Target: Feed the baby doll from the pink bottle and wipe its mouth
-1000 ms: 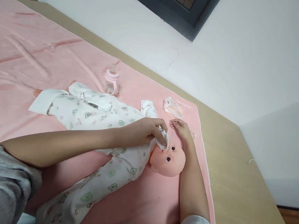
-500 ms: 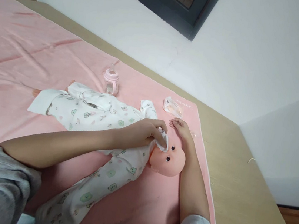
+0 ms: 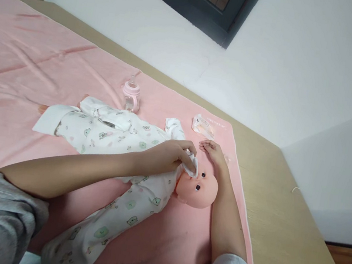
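Observation:
A baby doll [image 3: 201, 193] in white printed clothes [image 3: 142, 133] lies on its back, its head toward the right. My left hand [image 3: 172, 155] pinches a small white wipe [image 3: 193, 165] against the doll's face, near the mouth and cheek. Beyond the top of the doll's head, my right forearm runs along the pink blanket [image 3: 159, 244]. My right hand [image 3: 213, 151] rests on the blanket beside the head, fingers stretched out and holding nothing. Part of the doll's face is hidden by my left hand and the wipe.
A pink-topped baby bottle [image 3: 131, 96] with handles stands behind the doll's body. Near my right hand lies a clear plastic packet [image 3: 203, 126]. The blanket covers much of a wooden table [image 3: 282, 218], which meets a white wall [image 3: 287, 69] below a dark-framed window [image 3: 224, 29].

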`<move>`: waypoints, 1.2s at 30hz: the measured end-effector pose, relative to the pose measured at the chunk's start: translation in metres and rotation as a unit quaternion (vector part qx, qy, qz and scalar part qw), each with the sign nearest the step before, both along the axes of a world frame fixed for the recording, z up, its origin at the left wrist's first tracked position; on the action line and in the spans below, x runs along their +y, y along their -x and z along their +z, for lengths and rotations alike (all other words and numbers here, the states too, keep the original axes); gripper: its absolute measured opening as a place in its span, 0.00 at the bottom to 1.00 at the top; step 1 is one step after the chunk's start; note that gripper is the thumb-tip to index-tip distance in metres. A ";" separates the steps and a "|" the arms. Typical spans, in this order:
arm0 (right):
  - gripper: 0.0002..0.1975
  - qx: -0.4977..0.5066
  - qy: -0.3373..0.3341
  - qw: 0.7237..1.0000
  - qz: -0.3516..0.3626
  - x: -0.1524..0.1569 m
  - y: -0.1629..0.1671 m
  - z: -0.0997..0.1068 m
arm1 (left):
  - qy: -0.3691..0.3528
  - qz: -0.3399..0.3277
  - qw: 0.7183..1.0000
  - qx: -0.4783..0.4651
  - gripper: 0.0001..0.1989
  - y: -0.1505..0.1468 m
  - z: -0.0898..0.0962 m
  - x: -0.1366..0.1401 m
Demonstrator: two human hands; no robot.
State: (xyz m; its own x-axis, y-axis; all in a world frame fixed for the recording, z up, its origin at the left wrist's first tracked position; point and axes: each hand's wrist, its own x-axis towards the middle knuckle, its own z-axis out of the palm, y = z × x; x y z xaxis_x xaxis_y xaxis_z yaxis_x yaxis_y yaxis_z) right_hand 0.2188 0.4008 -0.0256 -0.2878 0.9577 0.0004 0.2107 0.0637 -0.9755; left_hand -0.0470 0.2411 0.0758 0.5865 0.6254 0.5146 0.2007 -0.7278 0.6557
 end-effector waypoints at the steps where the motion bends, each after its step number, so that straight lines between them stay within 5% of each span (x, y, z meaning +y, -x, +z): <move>1: 0.19 -0.001 0.001 1.000 0.000 -0.001 0.000 0.001 | 0.000 0.002 1.000 0.000 0.23 0.001 0.001 0.000; 13: 0.18 0.004 -0.001 1.000 0.001 -0.002 0.001 0.002 | 0.027 0.059 0.997 0.037 0.26 0.017 0.033 -0.004; 20: 0.17 -0.002 -0.005 1.000 0.000 -0.002 0.001 0.001 | 0.024 -0.024 0.993 0.116 0.28 0.015 0.034 -0.009; 36: 0.18 0.003 -0.001 1.000 -0.005 -0.002 0.002 0.002 | 0.018 -0.042 0.986 0.162 0.28 0.015 0.026 -0.005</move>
